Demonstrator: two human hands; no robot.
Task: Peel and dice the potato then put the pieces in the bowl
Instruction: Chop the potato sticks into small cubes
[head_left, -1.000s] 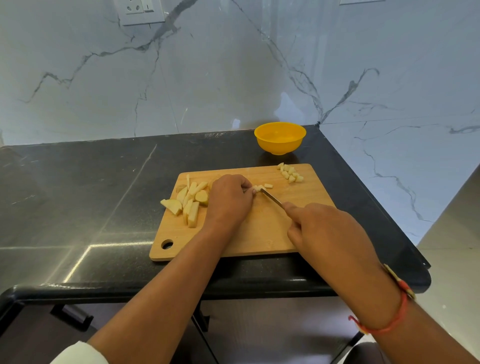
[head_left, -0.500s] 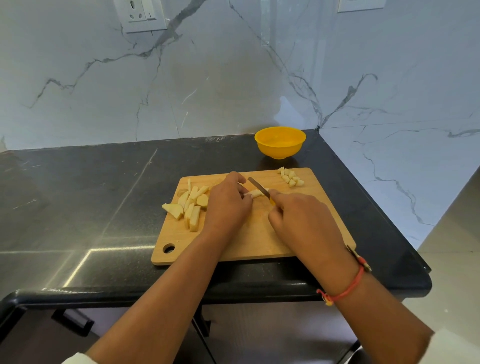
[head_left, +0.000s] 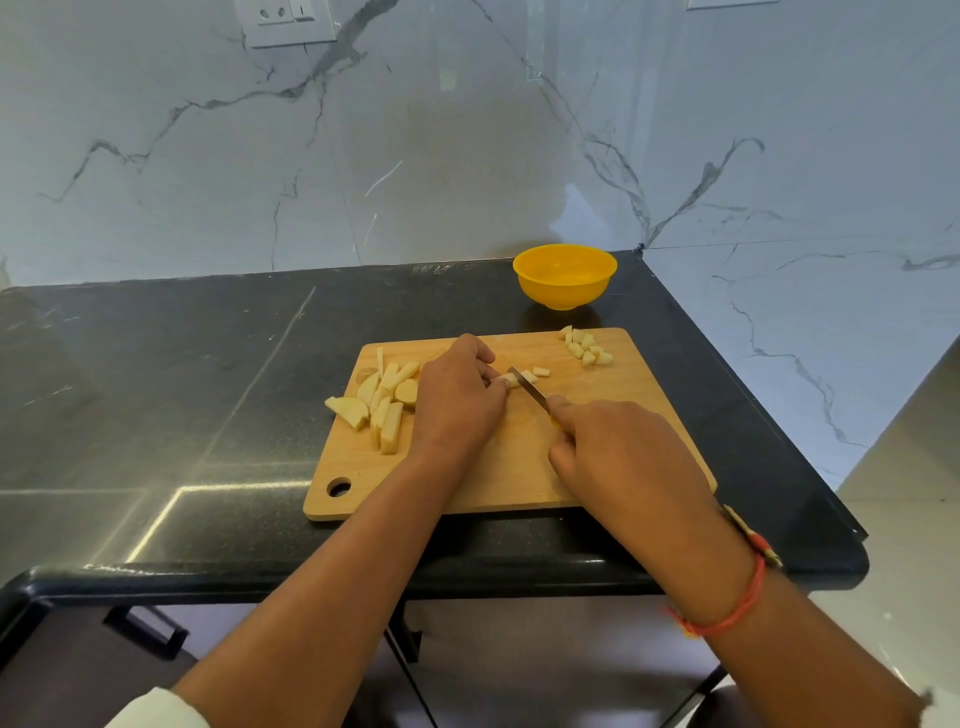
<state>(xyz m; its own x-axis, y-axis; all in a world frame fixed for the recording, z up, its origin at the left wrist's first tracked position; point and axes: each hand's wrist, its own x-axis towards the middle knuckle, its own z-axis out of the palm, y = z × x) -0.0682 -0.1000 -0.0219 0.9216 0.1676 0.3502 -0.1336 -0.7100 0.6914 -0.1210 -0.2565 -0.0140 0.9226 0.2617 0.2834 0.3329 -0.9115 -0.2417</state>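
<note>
Mid cutting board (head_left: 498, 470), our left hand (head_left: 457, 402) pinches the potato strip (head_left: 512, 381) (firm, likely slippery) behind the knife (head_left: 529, 387) our right hand (head_left: 623, 452) grips.

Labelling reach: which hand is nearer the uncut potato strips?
Left. The left hand sits beside the potato strips, on their right; the right hand, gripping the knife, is farther right.

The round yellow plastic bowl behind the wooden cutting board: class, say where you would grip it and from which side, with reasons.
Probably best grip the near rim of the round yellow plastic bowl, thumb inside, coming from above and in front. It stands upright, mouth open, its flared wall narrowing to a small foot, and the marble wall rises close behind it.
</note>
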